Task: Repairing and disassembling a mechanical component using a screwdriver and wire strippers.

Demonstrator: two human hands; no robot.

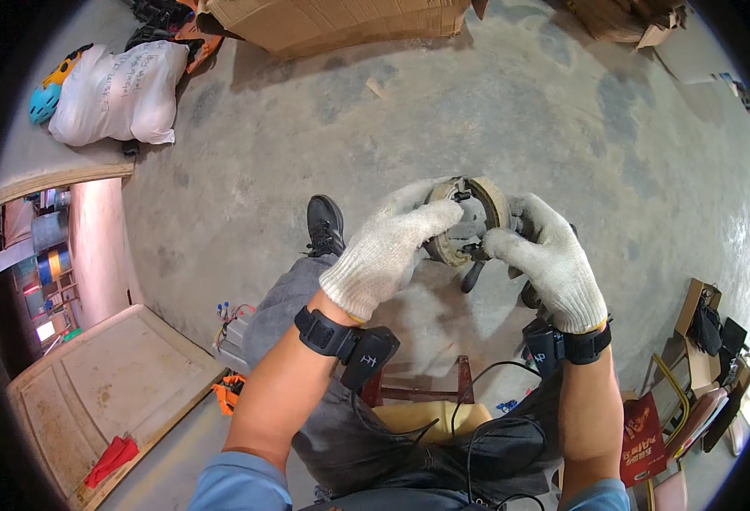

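Both my hands wear white knitted gloves and hold a ring-like pair of brake shoes up over the floor, in front of my knees. The two curved halves have pale, worn outer faces, with small black parts between their ends. My left hand is closed round the left half, thumb across its upper edge. On the right, my right hand grips the other half, its thumb and fingers at the lower black joint. Part of each half is hidden by the gloves. A dark, narrow piece shows just below the ring; its kind is unclear.
A wooden door panel with a red cloth lies left. A white sack and blue-and-orange helmet are far left; a cardboard box stands ahead. Folded chairs and a red bag are right. Black cables hang across my lap.
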